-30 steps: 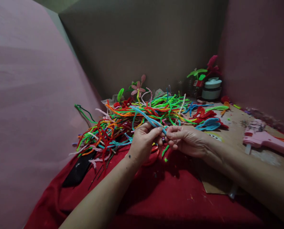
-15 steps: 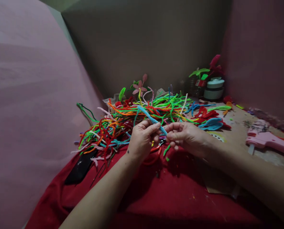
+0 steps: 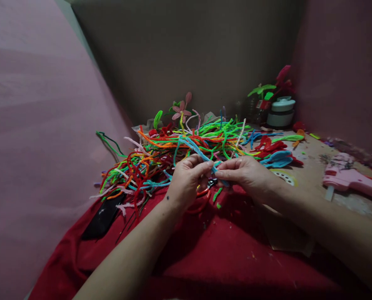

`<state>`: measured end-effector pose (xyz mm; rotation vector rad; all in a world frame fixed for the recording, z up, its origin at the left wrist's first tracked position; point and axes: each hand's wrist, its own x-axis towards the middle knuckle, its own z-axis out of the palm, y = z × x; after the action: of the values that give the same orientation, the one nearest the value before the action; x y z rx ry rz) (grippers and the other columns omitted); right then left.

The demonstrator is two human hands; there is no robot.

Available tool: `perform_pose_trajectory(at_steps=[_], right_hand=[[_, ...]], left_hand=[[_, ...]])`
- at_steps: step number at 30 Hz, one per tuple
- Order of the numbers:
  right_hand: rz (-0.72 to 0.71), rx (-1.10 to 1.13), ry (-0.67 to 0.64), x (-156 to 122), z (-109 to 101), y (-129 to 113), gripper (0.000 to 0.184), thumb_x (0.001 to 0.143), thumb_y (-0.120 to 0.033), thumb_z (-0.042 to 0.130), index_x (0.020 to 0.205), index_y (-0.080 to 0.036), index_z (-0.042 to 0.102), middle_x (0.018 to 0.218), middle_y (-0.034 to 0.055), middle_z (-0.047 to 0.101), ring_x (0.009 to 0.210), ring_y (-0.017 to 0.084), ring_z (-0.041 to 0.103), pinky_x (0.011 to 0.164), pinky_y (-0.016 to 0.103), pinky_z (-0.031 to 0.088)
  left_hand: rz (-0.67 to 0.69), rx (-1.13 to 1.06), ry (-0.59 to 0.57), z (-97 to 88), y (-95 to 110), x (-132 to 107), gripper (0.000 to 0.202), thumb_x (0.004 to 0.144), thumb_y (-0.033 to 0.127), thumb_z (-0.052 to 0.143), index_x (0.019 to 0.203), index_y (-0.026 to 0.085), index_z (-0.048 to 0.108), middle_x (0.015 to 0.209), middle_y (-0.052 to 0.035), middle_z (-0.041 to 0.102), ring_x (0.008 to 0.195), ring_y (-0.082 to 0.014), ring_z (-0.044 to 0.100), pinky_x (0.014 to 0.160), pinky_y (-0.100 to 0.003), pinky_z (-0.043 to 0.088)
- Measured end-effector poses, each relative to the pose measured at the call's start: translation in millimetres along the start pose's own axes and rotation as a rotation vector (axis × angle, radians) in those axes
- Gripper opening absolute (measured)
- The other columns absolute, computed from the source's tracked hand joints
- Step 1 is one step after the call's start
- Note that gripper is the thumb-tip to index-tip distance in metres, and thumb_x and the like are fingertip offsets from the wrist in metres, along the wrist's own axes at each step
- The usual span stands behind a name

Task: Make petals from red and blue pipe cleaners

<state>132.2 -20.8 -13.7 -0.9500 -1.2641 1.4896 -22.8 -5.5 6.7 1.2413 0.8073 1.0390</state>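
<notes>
Both hands meet over a red cloth point(image 3: 223, 250) and pinch one light blue pipe cleaner point(image 3: 196, 150). My left hand point(image 3: 187, 181) is closed on it with thumb and fingers. My right hand point(image 3: 244, 175) pinches its near end, fingertips almost touching the left ones. The blue pipe cleaner runs up and left from the hands over a big tangled pile of pipe cleaners point(image 3: 173, 154) in green, orange, red, white and blue. Red-handled pliers point(image 3: 203, 196) lie on the cloth just under the hands.
A pink glue gun point(image 3: 348, 181) lies at the right on a brown board. A white lidded jar point(image 3: 281, 112) and pipe-cleaner flowers point(image 3: 181, 110) stand at the back. Blue and red finished shapes point(image 3: 275, 156) lie right of the pile. A black flat object point(image 3: 103, 216) lies left. Walls close in.
The hands have drawn slightly closer together on the blue pipe cleaner, and its near end is now bent down between the fingertips. The view shifted a little.
</notes>
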Motion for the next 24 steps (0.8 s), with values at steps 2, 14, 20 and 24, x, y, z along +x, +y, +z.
perform_pose_trajectory(at_steps=[2, 14, 20, 24], right_hand=[[0.006, 0.004, -0.005, -0.3, 0.9, -1.0, 0.018, 0.063, -0.031, 0.072, 0.060, -0.014, 0.066, 0.052, 0.0003, 0.058, 0.045, 0.008, 0.046, 0.047, 0.023, 0.036], [-0.083, -0.076, -0.029, -1.1, 2.8, 0.2, 0.017, 0.072, -0.025, 0.059, 0.059, -0.015, 0.064, 0.058, 0.0028, 0.062, 0.052, 0.010, 0.050, 0.052, 0.024, 0.038], [-0.113, -0.064, -0.065, -0.2, 2.4, 2.3, 0.016, 0.075, -0.022, 0.054, 0.063, -0.015, 0.062, 0.061, 0.0032, 0.062, 0.053, 0.012, 0.053, 0.053, 0.025, 0.041], [-0.117, -0.050, -0.053, -0.4, 2.4, 3.8, 0.016, 0.075, -0.022, 0.055, 0.063, -0.015, 0.062, 0.058, 0.0020, 0.060, 0.052, 0.011, 0.053, 0.051, 0.024, 0.042]], left_hand=[[-0.017, -0.036, 0.020, 0.1, -0.3, 0.8, 0.015, 0.067, 0.022, 0.067, 0.071, 0.015, 0.055, 0.057, 0.0051, 0.053, 0.042, -0.0017, 0.044, 0.043, -0.014, 0.034], [0.009, 0.068, -0.057, -2.1, -2.4, -0.3, 0.015, 0.072, 0.025, 0.064, 0.073, 0.014, 0.054, 0.056, 0.0039, 0.054, 0.037, -0.0033, 0.044, 0.035, -0.015, 0.028], [0.028, 0.079, -0.069, -1.3, 0.2, -0.1, 0.015, 0.073, 0.024, 0.064, 0.073, 0.013, 0.054, 0.057, 0.0030, 0.055, 0.037, -0.0038, 0.047, 0.035, -0.015, 0.031], [-0.001, 0.070, -0.071, -2.0, -0.3, 0.1, 0.017, 0.073, 0.026, 0.065, 0.074, 0.013, 0.055, 0.057, 0.0027, 0.056, 0.037, -0.0043, 0.047, 0.033, -0.015, 0.032]])
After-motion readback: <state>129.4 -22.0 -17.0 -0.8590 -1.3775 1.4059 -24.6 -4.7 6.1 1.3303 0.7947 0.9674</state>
